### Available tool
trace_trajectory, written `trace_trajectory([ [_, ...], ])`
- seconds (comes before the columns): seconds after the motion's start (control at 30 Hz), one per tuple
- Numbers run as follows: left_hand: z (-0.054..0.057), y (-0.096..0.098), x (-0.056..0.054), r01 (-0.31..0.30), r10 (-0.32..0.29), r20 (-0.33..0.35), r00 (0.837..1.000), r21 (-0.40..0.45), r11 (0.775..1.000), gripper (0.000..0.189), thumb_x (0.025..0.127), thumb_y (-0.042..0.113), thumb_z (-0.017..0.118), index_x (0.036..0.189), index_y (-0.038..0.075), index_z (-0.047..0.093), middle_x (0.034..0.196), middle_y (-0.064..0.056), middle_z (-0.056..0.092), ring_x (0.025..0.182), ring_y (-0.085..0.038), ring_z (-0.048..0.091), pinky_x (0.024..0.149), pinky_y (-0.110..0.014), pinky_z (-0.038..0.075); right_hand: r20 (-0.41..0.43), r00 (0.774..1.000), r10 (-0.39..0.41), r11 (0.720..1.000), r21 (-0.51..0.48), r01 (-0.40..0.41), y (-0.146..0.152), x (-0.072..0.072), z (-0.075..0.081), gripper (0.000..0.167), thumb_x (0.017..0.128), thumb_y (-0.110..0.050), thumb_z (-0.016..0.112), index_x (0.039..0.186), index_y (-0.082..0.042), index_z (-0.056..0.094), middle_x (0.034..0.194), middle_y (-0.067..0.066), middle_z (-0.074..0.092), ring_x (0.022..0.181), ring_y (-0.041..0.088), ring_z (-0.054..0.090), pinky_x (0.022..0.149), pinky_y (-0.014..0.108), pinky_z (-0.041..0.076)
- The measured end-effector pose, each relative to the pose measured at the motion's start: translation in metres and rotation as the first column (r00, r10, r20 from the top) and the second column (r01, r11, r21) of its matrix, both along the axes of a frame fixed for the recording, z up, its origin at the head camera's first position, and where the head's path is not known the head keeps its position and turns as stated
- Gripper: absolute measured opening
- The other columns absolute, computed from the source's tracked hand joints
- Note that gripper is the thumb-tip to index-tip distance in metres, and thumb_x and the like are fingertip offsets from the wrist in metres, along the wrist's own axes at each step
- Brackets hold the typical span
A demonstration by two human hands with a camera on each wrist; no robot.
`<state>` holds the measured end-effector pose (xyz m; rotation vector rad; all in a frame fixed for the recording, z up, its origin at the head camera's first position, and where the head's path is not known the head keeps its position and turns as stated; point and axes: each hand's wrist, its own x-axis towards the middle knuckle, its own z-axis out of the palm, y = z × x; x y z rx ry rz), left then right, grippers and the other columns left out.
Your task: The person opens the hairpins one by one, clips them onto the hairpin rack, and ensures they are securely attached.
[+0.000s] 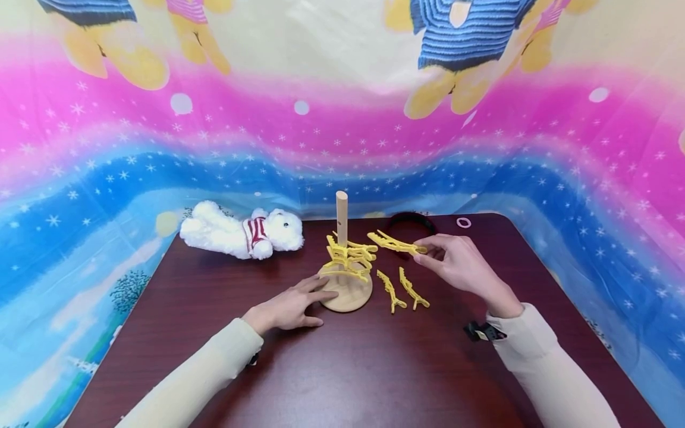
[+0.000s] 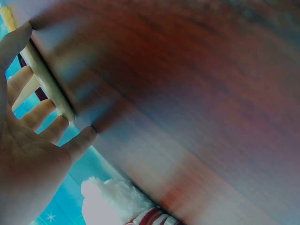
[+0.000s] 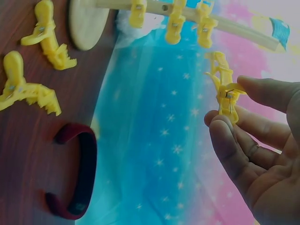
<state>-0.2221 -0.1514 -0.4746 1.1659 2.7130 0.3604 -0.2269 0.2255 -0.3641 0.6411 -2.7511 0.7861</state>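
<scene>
Call the middle of the wooden stand (image 1: 350,302) the middle of a clock, with 12 o'clock far from the person. The stand has a round, flat bottom and a tall post (image 1: 342,217) sticking up from it. The post holds three yellow hair clips (image 3: 175,23), one above another, and each one bites onto the wood.

The right hand (image 1: 457,264) is at 3 to 2 o'clock. Its thumb and fingers pinch the back end of one more yellow clip (image 1: 397,244). That clip is up in the air at 2 o'clock, near the post but not touching it, and its long front end points toward the post. Two loose clips (image 1: 410,290) lie side by side on the counter (image 1: 348,374) at 3 o'clock, just beside the round bottom.

The left hand (image 1: 291,306) is between 8 and 9 o'clock. It is spread wide and grips nothing. Some of its fingers lie over the edge of the round bottom, and its thumb is out to the side.

A white teddy bear (image 1: 227,235) in a red and white striped shirt lies down at 10 o'clock, with its head toward the post. A dark headband (image 3: 87,171) lies between 1 and 2 o'clock, behind the held clip. A small pink ring (image 1: 463,223) is farther out at 2 o'clock.
</scene>
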Motion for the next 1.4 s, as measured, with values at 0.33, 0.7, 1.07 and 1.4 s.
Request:
trace_trajectory([
  [0.33, 0.001, 0.0, 0.0, 0.005, -0.005, -0.013, 1.0, 0.0, 1.0, 0.066, 0.092, 0.038, 0.071, 0.152, 0.024, 0.044, 0.164, -0.016, 0.028, 0.152, -0.038, 0.023, 0.119, -0.051, 0.033, -0.044, 0.996, 0.074, 0.997, 0.007, -0.073, -0.021, 0.001, 0.012, 0.022, 0.091, -0.03, 0.073, 0.112, -0.023, 0.076, 0.088, -0.009, 0.072, 0.077, 0.005, 0.062, 0.066, 0.026, 0.052],
  [0.7, 0.001, -0.001, 0.0, 0.005, -0.005, -0.005, 1.0, 0.004, 1.0, 0.066, 0.092, 0.038, 0.071, 0.151, 0.024, 0.045, 0.164, -0.016, 0.028, 0.152, -0.038, 0.023, 0.119, -0.052, 0.033, -0.072, 0.988, 0.135, 0.991, 0.022, -0.134, -0.044, -0.003, 0.019, 0.024, 0.092, -0.031, 0.073, 0.113, -0.021, 0.076, 0.091, -0.008, 0.073, 0.076, 0.005, 0.063, 0.066, 0.026, 0.051],
  [1.07, 0.002, 0.0, 0.0, 0.0, 0.0, 0.005, 1.0, -0.004, 1.0, 0.067, 0.092, 0.038, 0.071, 0.152, 0.025, 0.044, 0.164, -0.015, 0.028, 0.153, -0.038, 0.022, 0.119, -0.052, 0.033, -0.089, 0.985, 0.151, 0.989, 0.026, -0.149, -0.062, -0.011, 0.02, 0.024, 0.092, -0.03, 0.073, 0.113, -0.02, 0.077, 0.092, -0.005, 0.073, 0.076, 0.006, 0.063, 0.067, 0.027, 0.051],
  [1.4, 0.002, 0.001, 0.0, -0.004, 0.004, 0.017, 1.0, -0.008, 1.0, 0.067, 0.092, 0.039, 0.071, 0.152, 0.026, 0.043, 0.164, -0.014, 0.028, 0.153, -0.039, 0.022, 0.119, -0.053, 0.032, -0.081, 0.985, 0.154, 0.988, -0.013, -0.155, -0.078, -0.014, 0.022, 0.024, 0.091, -0.029, 0.074, 0.113, -0.02, 0.077, 0.094, -0.003, 0.075, 0.074, 0.008, 0.063, 0.066, 0.029, 0.051],
])
